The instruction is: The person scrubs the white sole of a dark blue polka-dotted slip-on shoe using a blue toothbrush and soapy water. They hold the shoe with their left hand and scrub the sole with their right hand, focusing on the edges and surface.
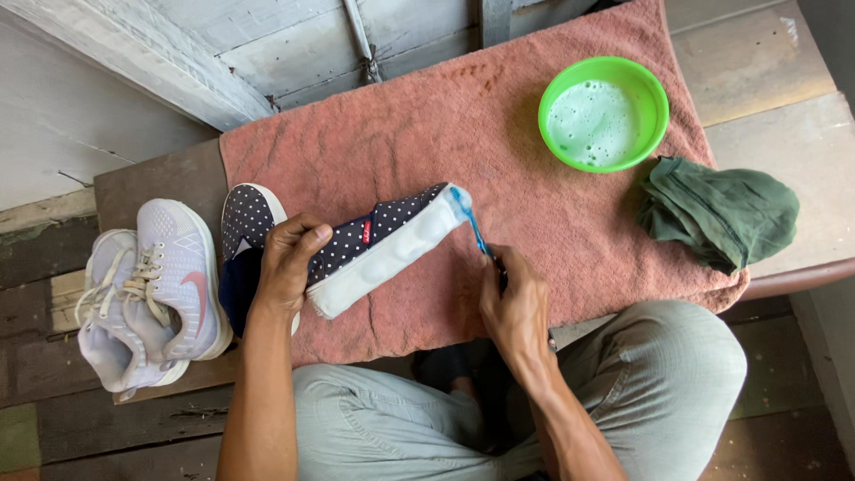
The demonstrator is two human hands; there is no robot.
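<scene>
Head view: looking straight down at a low wooden bench (pixel 160 174), person seated at its near edge, knees in grey trousers.
Left hand (pixel 287 258): clamped around a dark navy polka-dot shoe (pixel 374 233), thumb over the upper, fingers wrapped behind; shoe tipped on its side, white sole turned toward the person.
Right hand (pixel 515 303): closed around the handle of a blue toothbrush (pixel 470 221); bristle end touching the toe end of the white sole.
Shoe position: over the middle of a pink towel (pixel 463 116), toward the bench's near edge.
Second polka-dot shoe (pixel 246 218): lying on the towel's left edge, partly hidden behind the left wrist.
Towel: spread over most of the bench, reaching the far edge.
Green bowl (pixel 655 89): far right part of the towel, holding foamy water.
Green cloth (pixel 721 214): crumpled, at the right end, just beside the towel's edge.
Pale lilac sneakers (pixel 151 294): pair at the left end, near corner, laces loose.
</scene>
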